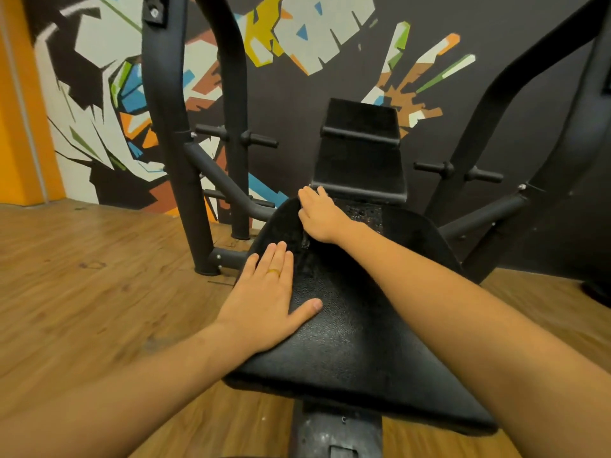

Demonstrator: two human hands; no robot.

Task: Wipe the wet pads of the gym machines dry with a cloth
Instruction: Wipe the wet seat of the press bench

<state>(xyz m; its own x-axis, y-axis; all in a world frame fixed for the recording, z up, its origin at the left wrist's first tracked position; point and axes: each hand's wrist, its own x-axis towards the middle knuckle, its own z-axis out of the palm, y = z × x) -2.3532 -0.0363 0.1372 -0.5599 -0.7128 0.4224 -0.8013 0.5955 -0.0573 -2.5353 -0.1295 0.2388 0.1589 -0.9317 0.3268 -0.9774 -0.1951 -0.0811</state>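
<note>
The right hand [319,214] is pressing a dark cloth [287,223] flat-fingered on the seat pad [363,325], the left hand [264,302] lying open nearby; the droplets [362,213] beside it likely need wiping next.

Qty: 1 blk textured seat pad [347,328], 1 blk fuzzy cloth [287,226], 2 bare hands (left hand [264,302], right hand [320,217]), 1 gold ring [273,272], 6 blk metal plate pegs [261,139].

On seat pad [363,342]: L hand [264,302] before R hand [319,216]
</note>
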